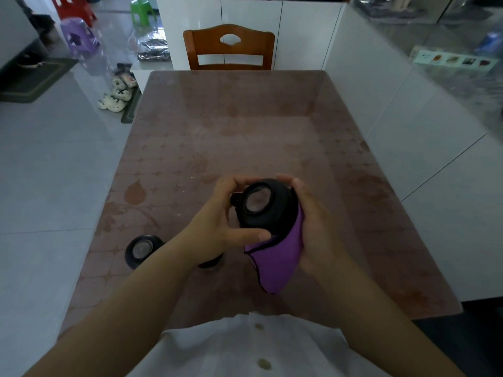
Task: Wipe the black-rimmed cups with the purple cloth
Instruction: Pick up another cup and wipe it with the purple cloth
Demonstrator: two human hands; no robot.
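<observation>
The round black-rimmed cup is being gripped over the brown surface by the left hand, while the right hand is holding the soft purple cloth against it and a second black-rimmed cup is probably waiting its turn.

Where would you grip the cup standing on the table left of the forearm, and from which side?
Probably grip the cup around its black outer wall, from above or its left: it stands mouth-up, and the forearm blocks its right.
</observation>
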